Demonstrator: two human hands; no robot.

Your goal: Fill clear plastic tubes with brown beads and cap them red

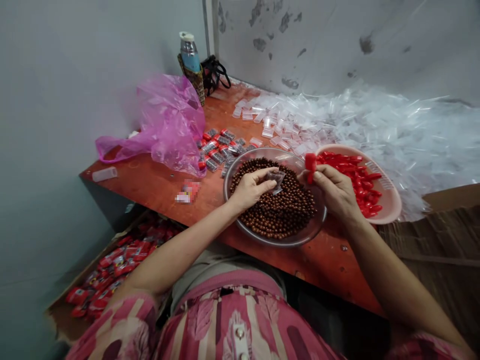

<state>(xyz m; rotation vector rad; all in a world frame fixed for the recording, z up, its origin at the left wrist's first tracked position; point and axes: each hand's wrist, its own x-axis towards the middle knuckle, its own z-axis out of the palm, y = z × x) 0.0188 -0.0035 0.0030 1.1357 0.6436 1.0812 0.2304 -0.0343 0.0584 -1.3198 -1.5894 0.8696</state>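
Note:
My left hand (252, 189) pinches a small clear container (276, 181) with dark contents over a round basin (275, 242). Brown beads (277, 220) lie in the basin. At the basin's right rim, my right hand (335, 190) grips a red cap (310, 167) between thumb and fingers. Just right of that hand, a pink basket (393, 204) holds many red caps (365, 185). Behind the basin, filled containers with red caps (219, 150) lie in a loose group.
Clear empty containers (337, 115) are heaped at the back right. A pink plastic bag (170, 120) and a flask (190, 55) stand left. A box of red packets (112, 270) sits below the orange table (150, 185); cardboard (435, 245) lies right.

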